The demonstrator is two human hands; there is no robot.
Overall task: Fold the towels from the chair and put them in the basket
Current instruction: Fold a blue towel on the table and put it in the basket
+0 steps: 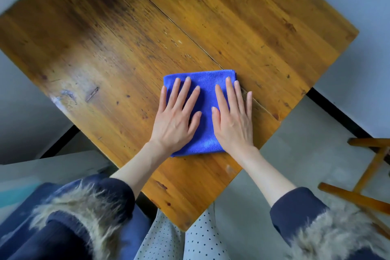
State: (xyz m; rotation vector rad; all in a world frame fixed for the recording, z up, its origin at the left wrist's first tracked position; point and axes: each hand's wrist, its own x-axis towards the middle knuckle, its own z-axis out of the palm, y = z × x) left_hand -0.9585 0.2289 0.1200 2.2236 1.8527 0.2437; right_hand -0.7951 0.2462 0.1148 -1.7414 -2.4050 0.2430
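A blue towel (205, 99), folded into a small square, lies flat on the wooden table (126, 48) near its right edge. My left hand (176, 118) presses on the towel's left half with straight, spread fingers. My right hand (233, 118) lies flat on the right half, its outer fingers reaching past the towel onto the wood. Neither hand grips anything. No basket is in view.
Wooden legs of a chair (363, 177) show at the lower right on the grey floor. The table's near corner points toward my body. Pale walls lie beyond the table's far edges.
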